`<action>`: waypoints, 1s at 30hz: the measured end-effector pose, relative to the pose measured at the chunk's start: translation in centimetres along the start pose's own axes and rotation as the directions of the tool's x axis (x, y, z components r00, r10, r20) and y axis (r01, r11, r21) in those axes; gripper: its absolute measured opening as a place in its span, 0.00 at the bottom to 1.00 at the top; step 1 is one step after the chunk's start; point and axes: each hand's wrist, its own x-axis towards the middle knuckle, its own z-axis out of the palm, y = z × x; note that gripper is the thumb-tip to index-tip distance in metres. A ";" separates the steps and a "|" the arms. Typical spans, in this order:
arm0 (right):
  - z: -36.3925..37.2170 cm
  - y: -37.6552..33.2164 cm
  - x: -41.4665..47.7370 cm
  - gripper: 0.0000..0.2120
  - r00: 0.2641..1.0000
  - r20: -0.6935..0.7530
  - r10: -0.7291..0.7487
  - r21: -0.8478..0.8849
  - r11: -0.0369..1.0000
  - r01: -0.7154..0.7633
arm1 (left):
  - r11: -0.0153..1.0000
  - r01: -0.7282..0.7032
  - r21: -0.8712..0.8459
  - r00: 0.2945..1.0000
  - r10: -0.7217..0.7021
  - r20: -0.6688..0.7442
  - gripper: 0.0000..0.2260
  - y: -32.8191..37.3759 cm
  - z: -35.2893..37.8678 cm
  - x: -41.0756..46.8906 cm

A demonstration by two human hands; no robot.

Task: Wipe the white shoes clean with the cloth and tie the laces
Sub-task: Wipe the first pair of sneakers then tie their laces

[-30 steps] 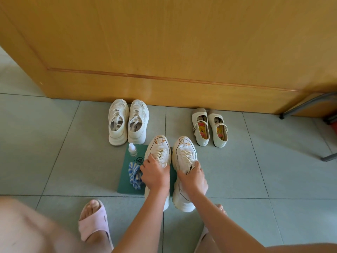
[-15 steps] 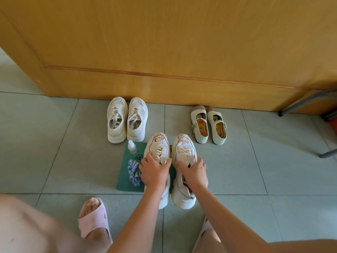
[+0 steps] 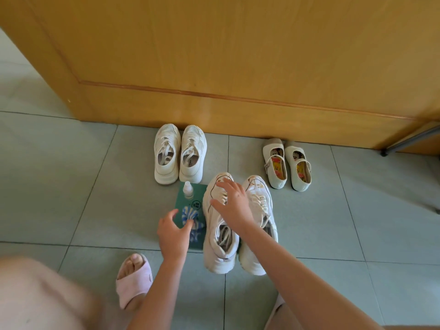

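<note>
Two chunky white sneakers stand side by side on the tiled floor: the left sneaker (image 3: 220,244) and the right sneaker (image 3: 260,210), laces loose. My right hand (image 3: 232,204) hovers over the left sneaker's laces, fingers spread, holding nothing. My left hand (image 3: 173,234) is open just left of that shoe, fingertips over a blue-and-white cloth (image 3: 190,216) that lies on a green mat (image 3: 188,206). A small white bottle (image 3: 187,190) stands at the mat's far corner.
Another pair of white sneakers (image 3: 179,153) sits by the wooden door (image 3: 226,55). A small pair of strap shoes (image 3: 287,164) is to the right. My foot in a pink slipper (image 3: 133,279) rests near left. A metal chair leg (image 3: 409,139) crosses far right.
Both hands have let go of the sneakers. My left hand moved left over the cloth; my right hand crossed from the right sneaker onto the left one.
</note>
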 end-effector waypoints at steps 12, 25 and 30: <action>3.7 -3.5 6.5 0.25 0.951 0.300 0.080 0.017 0.996 -0.089 | 0.999 0.042 -0.018 0.997 -0.041 0.067 0.17 -1.5 1.4 1.4; 2.0 -3.1 8.9 0.08 0.958 0.286 0.005 0.477 0.867 -0.147 | 0.985 0.100 -0.137 0.995 -0.100 0.012 0.10 -1.2 1.6 2.3; -4.5 -1.6 8.1 0.07 0.887 0.439 -0.141 0.802 0.506 -0.316 | 0.932 0.136 -0.335 0.990 -0.138 0.018 0.07 0.9 1.0 3.5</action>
